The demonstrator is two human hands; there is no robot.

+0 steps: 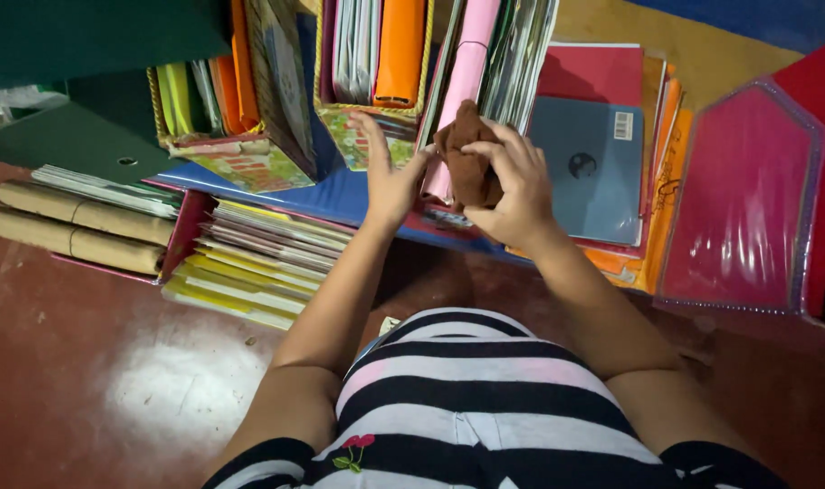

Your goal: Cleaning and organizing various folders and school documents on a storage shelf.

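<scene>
hands meet at the upper middle of the frame, over a crowd of stationery on the dark red floor [95, 362]. right hand [512, 186] is curled around a small brown, soft-looking cloth bundle [467, 158], fingers wrapped over its top and side so it sits upright and firmly gripped, pressed close against the tall pink folder [471, 63] standing behind it. left hand [387, 172] is open, palm turned toward the bundle, fingertips just touching its left edge as if steadying it from that side. folders stand on end in a patterned cardboard box with a rope handle [249, 163] at upper left, which keeps them upright; a yellow-and-white stack of papers [249, 272] lies flat at middle left beside rolled brown paper tubes [77, 226]. a grey-blue notebook [589, 167] rests on orange sheets to the right, and a clear pink plastic envelope [747, 199] lies at the right edge.
</scene>
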